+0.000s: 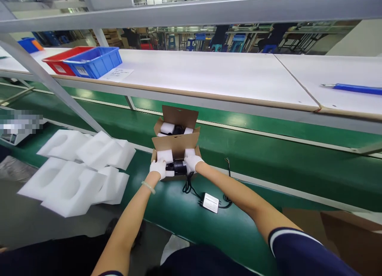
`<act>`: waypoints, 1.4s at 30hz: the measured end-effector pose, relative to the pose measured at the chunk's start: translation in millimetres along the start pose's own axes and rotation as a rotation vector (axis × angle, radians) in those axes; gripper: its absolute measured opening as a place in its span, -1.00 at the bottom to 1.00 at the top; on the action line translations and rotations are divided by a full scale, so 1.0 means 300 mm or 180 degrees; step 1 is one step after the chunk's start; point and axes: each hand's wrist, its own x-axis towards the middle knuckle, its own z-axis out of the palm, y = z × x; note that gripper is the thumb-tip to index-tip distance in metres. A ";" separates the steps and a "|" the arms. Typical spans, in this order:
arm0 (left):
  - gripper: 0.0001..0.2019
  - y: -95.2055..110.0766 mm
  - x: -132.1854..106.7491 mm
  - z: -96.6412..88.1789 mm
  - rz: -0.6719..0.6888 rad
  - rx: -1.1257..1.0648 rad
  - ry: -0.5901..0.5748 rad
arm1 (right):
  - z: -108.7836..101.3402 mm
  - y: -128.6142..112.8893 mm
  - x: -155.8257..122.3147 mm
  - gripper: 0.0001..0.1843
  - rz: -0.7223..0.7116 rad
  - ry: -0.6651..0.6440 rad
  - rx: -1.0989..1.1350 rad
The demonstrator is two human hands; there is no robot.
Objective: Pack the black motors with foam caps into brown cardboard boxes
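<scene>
An opened brown cardboard box (178,146) stands on the green bench, with white foam pieces (164,155) inside. A black cylindrical device (180,167) lies sideways between the foam. My left hand (158,169), in a white glove, is closed at the device's left end. At the right end is my right hand (193,163), also gloved, with its fingers bent around the device and next to foam. Both sets of fingertips are partly hidden. A black cable (187,185) hangs from the box front towards a black adapter with a white label (210,202) on the bench.
Behind stands a second open box (180,116) with foam and a black item. Cut foam sheets (70,184) are piled left. Above runs a white shelf (203,75) carrying a blue bin (94,63), a red bin (67,59) and a blue pen (355,88). Cardboard (343,236) sits at lower right.
</scene>
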 end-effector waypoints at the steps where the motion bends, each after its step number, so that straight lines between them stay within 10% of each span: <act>1: -0.38 0.006 0.007 0.015 -0.0054 0.0007 -0.0052 | -0.003 -0.008 0.024 -0.58 0.0009 -0.0006 0.0010; 7: -0.35 0.026 -0.037 0.077 -0.0193 -0.0048 -0.0089 | 0.051 0.017 -0.048 -0.70 -0.0210 0.0078 0.0178; 13: -0.50 0.078 -0.177 0.180 -0.0419 -0.0135 -0.0028 | 0.448 0.069 -0.338 -0.71 0.0199 0.0254 0.0658; 17: -0.44 0.166 -0.285 0.270 -0.0401 -0.0365 0.0607 | 0.639 0.065 -0.365 -0.09 0.0383 -0.0162 0.0652; 20: -0.39 0.276 -0.375 0.347 0.0012 -0.0637 0.0901 | 0.683 0.044 -0.351 0.00 0.0445 0.0003 0.0916; 26: -0.15 0.483 -0.481 0.436 0.1200 -0.0779 -0.0060 | 0.601 -0.015 -0.492 -0.35 0.0045 -0.0310 0.1651; 31: -0.41 0.517 -0.504 0.324 0.1537 -0.1663 -0.0664 | 0.393 0.053 -0.729 -0.56 -0.0623 -0.0402 0.2676; 37: -0.42 0.422 -0.535 0.133 0.1754 -0.3796 0.0419 | 0.171 0.143 -0.882 -0.25 -0.0696 0.0419 0.2131; 42: -0.39 0.330 -0.450 0.003 0.1185 -0.5024 0.1203 | 0.047 -0.010 -0.772 -0.70 -0.0476 0.0672 0.2211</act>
